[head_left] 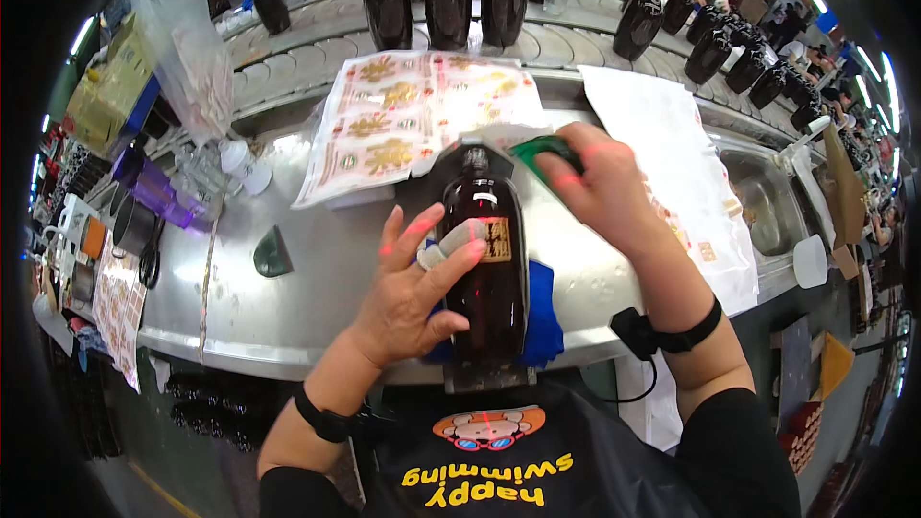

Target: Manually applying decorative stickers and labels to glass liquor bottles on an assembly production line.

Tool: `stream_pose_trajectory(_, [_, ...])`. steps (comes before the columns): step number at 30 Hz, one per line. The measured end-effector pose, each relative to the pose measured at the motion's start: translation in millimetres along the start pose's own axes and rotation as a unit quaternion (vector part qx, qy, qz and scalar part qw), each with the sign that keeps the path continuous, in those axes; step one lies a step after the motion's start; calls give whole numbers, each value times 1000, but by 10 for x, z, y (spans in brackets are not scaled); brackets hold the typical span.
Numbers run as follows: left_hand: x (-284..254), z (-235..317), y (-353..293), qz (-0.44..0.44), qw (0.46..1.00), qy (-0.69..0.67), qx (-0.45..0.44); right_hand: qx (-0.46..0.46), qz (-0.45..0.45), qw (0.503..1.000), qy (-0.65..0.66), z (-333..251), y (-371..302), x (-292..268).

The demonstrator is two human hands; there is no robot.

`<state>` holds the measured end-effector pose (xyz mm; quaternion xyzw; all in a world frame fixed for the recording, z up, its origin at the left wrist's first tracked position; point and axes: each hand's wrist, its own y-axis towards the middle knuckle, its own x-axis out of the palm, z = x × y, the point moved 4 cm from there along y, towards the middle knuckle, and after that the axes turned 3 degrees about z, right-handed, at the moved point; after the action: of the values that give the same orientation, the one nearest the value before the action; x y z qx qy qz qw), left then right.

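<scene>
Dark glass bottle (487, 321) at near middle of steel table (240, 302), neck (475, 161) pointing far, blue cloth (544, 318) showing beside it. Left hand (408, 302) — fingers spread, one white-covered fingertip (467, 233) at gold square label (497, 240). Right hand (606, 177) — fingers gripping green scraper (537, 148), right of neck. Printed sticker sheet (379, 125) far left.

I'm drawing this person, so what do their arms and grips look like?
Black sleeves end near the elbows. Each wrist wears a black band; the right one has a small black box with a thin black cable. Pale covers show on fingers of the left grip. The right grip wears no glove.
</scene>
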<state>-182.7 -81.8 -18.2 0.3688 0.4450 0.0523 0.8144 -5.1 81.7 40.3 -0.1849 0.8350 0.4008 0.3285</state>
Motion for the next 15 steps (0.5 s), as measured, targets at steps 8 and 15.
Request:
stream_pose_trajectory(8, [229,-562,379,106,841,-306,-433,47,19,998,-47,1629,1395,-468])
stream_pose_trajectory(15, [556,-765,653,-53,650,-557,-514,119,4,982,-148,3157,3226,71])
